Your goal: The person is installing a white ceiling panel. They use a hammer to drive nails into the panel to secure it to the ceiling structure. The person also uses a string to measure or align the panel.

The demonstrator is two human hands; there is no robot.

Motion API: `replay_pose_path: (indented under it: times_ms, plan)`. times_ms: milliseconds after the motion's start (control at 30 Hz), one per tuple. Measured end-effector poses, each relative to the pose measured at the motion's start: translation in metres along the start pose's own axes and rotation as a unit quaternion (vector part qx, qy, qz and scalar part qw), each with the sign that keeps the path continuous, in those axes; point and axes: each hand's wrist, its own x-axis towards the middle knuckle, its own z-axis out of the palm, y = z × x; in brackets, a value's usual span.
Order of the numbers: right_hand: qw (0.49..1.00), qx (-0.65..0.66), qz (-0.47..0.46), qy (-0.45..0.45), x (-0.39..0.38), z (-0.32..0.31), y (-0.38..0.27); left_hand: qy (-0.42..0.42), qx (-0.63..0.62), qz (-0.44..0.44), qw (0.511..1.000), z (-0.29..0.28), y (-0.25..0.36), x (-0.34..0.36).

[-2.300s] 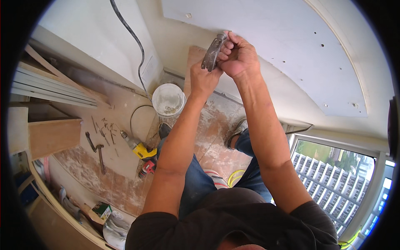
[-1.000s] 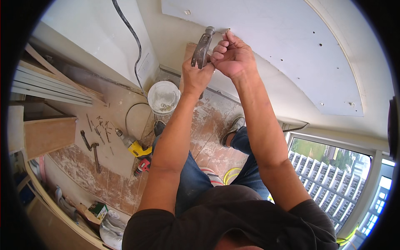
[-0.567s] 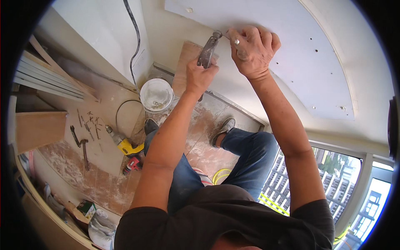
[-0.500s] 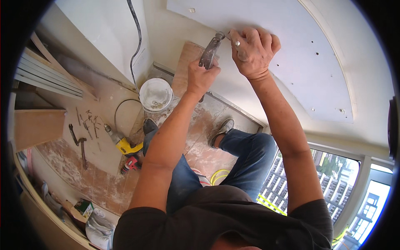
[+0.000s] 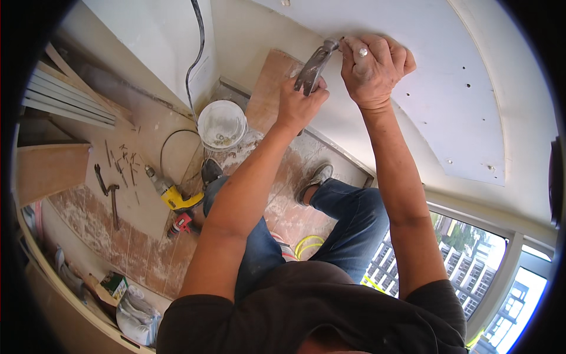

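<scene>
My left hand (image 5: pixel 298 100) is closed on the handle of a grey claw hammer (image 5: pixel 315 66), whose head is raised beside my right hand. My right hand (image 5: pixel 377 72), with curled fingers, grips a small tool with a silver end (image 5: pixel 363 54) against the pale panel (image 5: pixel 454 124) on the wall. The panel has several small dark holes and fixings. How far that tool extends is hidden by my fingers. A plywood board (image 5: pixel 265 82) leans at the wall below the hammer.
A white bucket (image 5: pixel 221 121), yellow drill (image 5: pixel 177 197), red drill (image 5: pixel 180 224), loose bits (image 5: pixel 124 159) and rusty hammer (image 5: pixel 114 209) sit on the dusty floor. Boards (image 5: pixel 71 100) lie at left; a black cable (image 5: pixel 191 65) hangs nearby. A window (image 5: pixel 471 253) is at lower right.
My right hand has turned from palm-up to knuckles-up, with the silver-ended tool now showing. Over the last half second both hands and the hammer have shifted slightly up and right in view.
</scene>
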Motion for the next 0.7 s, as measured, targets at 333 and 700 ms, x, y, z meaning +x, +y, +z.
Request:
replay_pose_path:
  times_ms: [333,700]
  plan:
    - [1.000,-0.004,-0.003,0.002,-0.0009,0.0026,0.0021,0.021,0.060,0.106,0.992,-0.0003,-0.0025,0.0060]
    - [1.000,-0.015,-0.007,0.000,-0.0038,0.0028,0.0026,0.020,0.102,0.034,0.994,-0.0014,0.0014,0.0076]
